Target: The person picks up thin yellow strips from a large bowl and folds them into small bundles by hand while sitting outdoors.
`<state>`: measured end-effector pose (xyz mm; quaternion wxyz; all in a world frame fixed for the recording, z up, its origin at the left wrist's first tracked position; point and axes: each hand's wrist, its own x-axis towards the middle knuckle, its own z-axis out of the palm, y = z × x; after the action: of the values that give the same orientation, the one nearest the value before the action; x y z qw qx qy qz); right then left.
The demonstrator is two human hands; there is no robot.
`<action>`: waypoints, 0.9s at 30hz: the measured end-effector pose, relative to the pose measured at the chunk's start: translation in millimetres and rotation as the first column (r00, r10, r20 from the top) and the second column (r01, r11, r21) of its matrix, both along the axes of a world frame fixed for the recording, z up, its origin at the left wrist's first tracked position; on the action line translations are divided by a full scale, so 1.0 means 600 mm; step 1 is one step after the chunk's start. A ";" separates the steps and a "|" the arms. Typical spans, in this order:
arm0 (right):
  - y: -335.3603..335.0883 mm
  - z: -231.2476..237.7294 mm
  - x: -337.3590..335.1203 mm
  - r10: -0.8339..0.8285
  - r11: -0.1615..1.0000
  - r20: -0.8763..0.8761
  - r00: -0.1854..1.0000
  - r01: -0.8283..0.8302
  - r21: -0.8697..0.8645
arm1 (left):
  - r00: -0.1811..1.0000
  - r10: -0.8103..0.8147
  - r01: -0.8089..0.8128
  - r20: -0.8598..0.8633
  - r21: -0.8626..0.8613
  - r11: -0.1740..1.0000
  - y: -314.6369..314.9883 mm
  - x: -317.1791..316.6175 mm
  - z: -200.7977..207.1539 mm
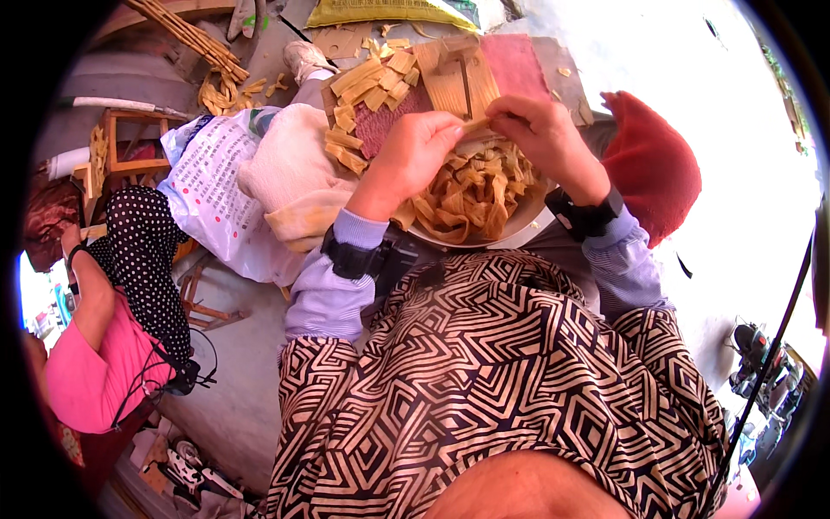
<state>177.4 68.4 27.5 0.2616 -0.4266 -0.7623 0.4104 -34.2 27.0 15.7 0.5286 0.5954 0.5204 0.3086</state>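
Both my hands meet above a pale bowl (pixel 521 235) heaped with curled tan strips (pixel 471 197). Between my fingertips stretches a short flat tan strip (pixel 475 126), dry-looking like husk or leaf. My left hand (pixel 408 158) pinches one end and my right hand (pixel 546 138) pinches the other, thumbs on top. Just beyond them is a wooden board (pixel 439 76) with a dark upright piece on it. Flat folded tan pieces (pixel 379 85) lie in rows left of the board, partly on a reddish mat (pixel 385 125).
A pale cloth (pixel 298 169) and a printed white plastic bag (pixel 226 186) lie to the left. There, a person in a pink top (pixel 95 372) sits close by. A dark red cloth (pixel 653 169) covers my right knee. A yellow sack (pixel 389 13) is at the far edge.
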 end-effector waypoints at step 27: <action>-0.017 -0.017 -0.010 -0.054 0.843 0.012 0.998 0.040 0.537 | 0.931 0.286 -0.236 0.226 -0.222 0.946 -0.005 0.041 -0.053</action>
<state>171.2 58.1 17.6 0.3701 -0.3605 -0.8394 0.1689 -9.4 24.3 -16.3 0.5997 0.4226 0.5500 0.3990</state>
